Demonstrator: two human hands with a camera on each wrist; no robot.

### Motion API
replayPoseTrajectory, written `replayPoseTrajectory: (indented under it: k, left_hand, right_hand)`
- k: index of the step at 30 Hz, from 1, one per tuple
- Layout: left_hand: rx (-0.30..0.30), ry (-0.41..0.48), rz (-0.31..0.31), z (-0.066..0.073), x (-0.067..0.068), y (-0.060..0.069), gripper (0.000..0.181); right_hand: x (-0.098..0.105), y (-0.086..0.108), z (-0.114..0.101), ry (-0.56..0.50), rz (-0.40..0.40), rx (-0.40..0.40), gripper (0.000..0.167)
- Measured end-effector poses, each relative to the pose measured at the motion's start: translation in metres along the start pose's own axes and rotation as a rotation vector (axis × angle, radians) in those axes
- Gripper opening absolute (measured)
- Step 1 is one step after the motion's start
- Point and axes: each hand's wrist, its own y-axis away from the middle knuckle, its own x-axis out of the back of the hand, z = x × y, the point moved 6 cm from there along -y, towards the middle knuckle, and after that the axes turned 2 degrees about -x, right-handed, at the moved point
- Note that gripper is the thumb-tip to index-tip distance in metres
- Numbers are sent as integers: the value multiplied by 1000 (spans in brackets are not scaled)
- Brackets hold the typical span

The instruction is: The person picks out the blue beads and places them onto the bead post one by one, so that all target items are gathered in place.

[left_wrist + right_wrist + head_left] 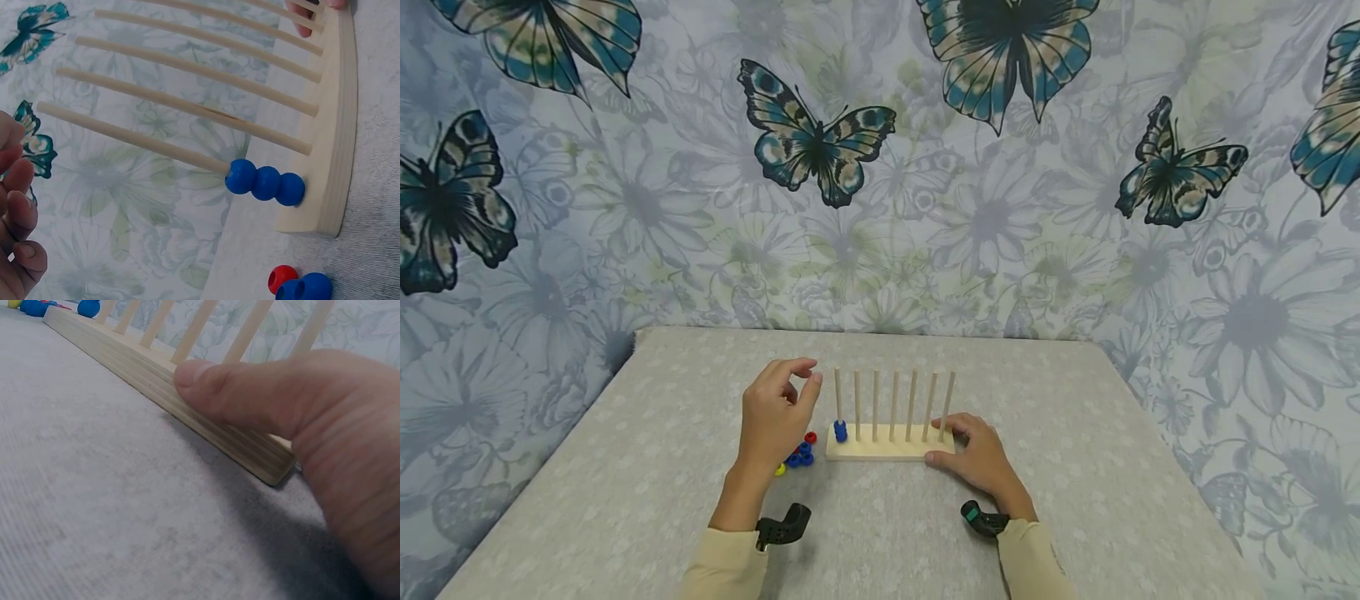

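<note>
A pale wooden peg board (880, 450) stands on the table, with a row of several upright pegs. Three blue beads (265, 181) are stacked at the foot of its leftmost peg. My left hand (775, 412) is raised just left of that peg's top, fingers loosely bent and thumb close to the index finger. No bead shows between them. With my right hand (973, 454) I grip the right end of the board, thumb (219, 387) along the near edge and fingers behind, partly hidden by the pegs.
Left of the board, below my left hand, lies a small heap of loose beads: blue beads (806, 458), a red bead (810, 437) and a yellow bead (780, 470). A patterned cloth covers the table (1075, 417). Behind it hangs a butterfly-print backdrop (985, 250).
</note>
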Motion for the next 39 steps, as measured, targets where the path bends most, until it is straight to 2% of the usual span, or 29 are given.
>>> replayPoseTrajectory:
  k: [4,8,14,18,25,33,39]
  left_hand:
    - [27,-1,-27,-4,-1,4,17]
    - [86,5,-43,-11,2,7,18]
    - [189,0,-57,-29,13,12,18]
    - [237,-13,-73,-40,17,17,19]
    - [267,-44,-89,-52,20,24,20]
    - [327,-48,-112,-68,19,37,20]
    - [331,-76,-119,-79,14,45,20]
  right_hand:
    - [2,0,1,-6,2,-3,49]
    - [1,-1,3,4,-10,-4,50]
    - [2,0,1,2,-2,-5,51]
    - [2,1,-1,8,-1,-2,51]
    - [0,-2,-1,10,0,14,48]
    - [-2,-2,2,5,-11,-11,53]
    - [1,-2,0,13,-1,3,53]
